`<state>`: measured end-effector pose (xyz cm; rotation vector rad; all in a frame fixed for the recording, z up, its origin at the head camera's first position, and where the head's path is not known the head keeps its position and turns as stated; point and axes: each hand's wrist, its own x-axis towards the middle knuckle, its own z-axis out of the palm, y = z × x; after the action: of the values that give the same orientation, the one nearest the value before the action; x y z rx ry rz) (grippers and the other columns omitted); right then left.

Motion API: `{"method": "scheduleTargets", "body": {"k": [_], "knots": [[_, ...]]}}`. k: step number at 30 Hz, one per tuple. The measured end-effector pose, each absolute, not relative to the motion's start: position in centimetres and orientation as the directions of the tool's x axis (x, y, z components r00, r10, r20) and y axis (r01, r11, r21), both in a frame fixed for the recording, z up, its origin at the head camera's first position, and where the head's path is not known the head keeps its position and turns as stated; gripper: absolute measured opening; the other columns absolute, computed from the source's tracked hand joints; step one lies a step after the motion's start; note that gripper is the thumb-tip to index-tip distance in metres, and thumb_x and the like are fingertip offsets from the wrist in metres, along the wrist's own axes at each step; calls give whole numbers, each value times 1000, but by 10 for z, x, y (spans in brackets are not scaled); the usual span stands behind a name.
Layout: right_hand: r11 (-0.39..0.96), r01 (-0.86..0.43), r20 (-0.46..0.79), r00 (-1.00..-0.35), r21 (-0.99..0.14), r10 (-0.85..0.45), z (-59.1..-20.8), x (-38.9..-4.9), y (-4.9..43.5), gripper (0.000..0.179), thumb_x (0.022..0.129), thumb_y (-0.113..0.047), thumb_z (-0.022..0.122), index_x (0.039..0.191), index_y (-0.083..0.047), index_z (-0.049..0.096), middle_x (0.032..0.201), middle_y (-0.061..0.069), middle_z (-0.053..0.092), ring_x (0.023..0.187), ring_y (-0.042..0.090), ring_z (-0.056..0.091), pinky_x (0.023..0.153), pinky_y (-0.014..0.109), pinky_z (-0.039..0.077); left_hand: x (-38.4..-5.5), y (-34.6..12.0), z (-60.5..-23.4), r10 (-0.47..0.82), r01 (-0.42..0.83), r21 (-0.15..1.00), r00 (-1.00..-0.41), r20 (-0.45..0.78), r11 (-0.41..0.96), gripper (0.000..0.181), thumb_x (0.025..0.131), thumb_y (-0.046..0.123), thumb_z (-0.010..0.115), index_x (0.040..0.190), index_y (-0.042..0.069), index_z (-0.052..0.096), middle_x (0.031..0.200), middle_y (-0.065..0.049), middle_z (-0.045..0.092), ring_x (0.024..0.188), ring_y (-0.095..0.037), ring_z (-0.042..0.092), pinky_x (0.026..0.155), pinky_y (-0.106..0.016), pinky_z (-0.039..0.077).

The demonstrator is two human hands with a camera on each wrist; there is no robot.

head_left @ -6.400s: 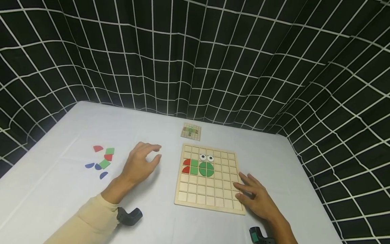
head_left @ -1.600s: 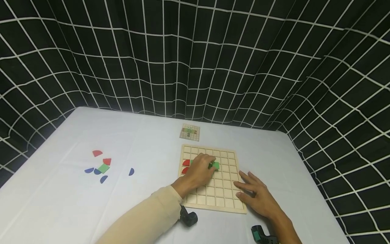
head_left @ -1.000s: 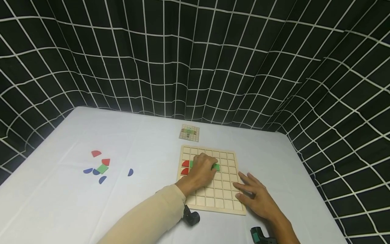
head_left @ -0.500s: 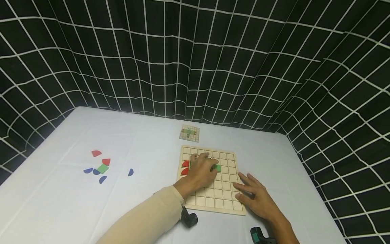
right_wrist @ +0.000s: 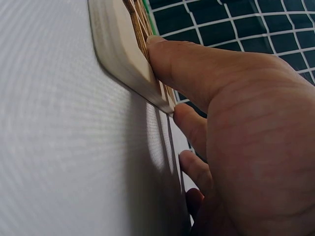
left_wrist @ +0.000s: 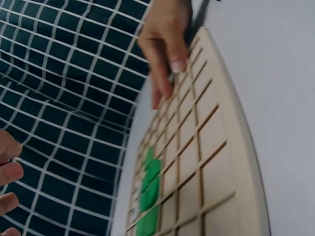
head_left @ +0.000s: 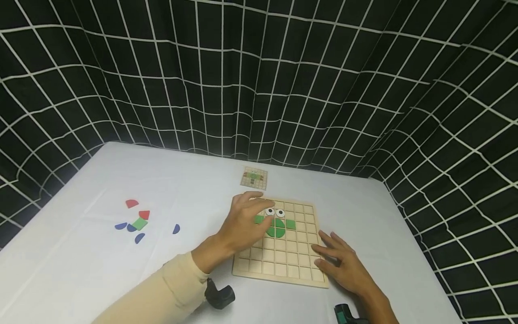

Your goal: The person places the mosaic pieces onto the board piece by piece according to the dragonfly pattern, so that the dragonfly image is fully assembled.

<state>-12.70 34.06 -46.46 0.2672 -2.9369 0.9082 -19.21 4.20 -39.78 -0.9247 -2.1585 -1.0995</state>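
My left hand (head_left: 246,221) hovers over the left part of the wooden grid board (head_left: 279,275), fingers spread and holding nothing. It hides the red pieces in the head view. Beyond its thumb are a green circle of quarter pieces (head_left: 279,232), two round eye pieces (head_left: 280,213) and a green square (head_left: 290,224) lying in a cell right of the circle. Another green piece (head_left: 259,219) shows between the fingers. My right hand (head_left: 340,261) rests at the board's right edge; in the right wrist view its thumb (right_wrist: 182,61) touches the rim from above.
On the cloth at left lie red quarter pieces (head_left: 131,203), a green square (head_left: 140,224) and several blue half-discs (head_left: 139,238). One blue half-disc (head_left: 176,229) lies apart, nearer the board. A small pattern card (head_left: 254,178) lies behind the board. A gridded dark curtain (head_left: 259,90) surrounds the table.
One green square has gone from the loose pieces into the board beside the circle. A blue half-disc now lies apart. My left hand has just drawn back leftward; the right hand stays put.
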Motion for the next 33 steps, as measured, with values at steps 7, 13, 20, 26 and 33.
{"method": "scheduleTargets", "body": {"k": [7,13,20,26,33], "knots": [[809,-189,114,-982,-556,-152,-466,-129,341,37,81,-40,72,113,-21,72,146,6,47,139,45,26,101,74,18,-183,-5,-395,208,775,443,-574,792,451,28,73,4,76,101,3,72,99,-6,74,107,-29,61,91,-50,41],[796,-182,106,-983,-577,-148,-468,-129,342,37,81,-41,72,113,-21,72,146,6,46,140,45,25,101,74,17,-177,-48,-400,135,742,440,-572,809,505,35,69,-1,78,103,3,72,99,-9,74,105,-30,62,91,-49,43],[798,-167,94,-986,-578,-138,-468,-128,342,38,81,-41,72,113,-22,72,147,5,46,140,44,24,102,73,17,-173,-92,-408,-4,697,462,-550,835,549,32,69,1,74,101,2,73,92,-12,74,98,-34,62,98,-19,40],[801,-160,86,-987,-577,-136,-467,-127,341,38,81,-41,72,113,-21,71,147,5,45,140,44,24,102,73,17,-167,-128,-421,-131,607,511,-558,820,609,32,64,-4,75,96,0,74,91,-20,71,96,-31,61,95,-8,38],[806,-161,92,-987,-569,-132,-467,-127,342,39,81,-42,72,114,-21,71,147,6,46,140,44,25,102,73,17,-164,-155,-434,-244,493,586,-593,767,644,34,63,-9,77,96,-1,73,95,-22,70,107,8,53,93,-5,36]]}}
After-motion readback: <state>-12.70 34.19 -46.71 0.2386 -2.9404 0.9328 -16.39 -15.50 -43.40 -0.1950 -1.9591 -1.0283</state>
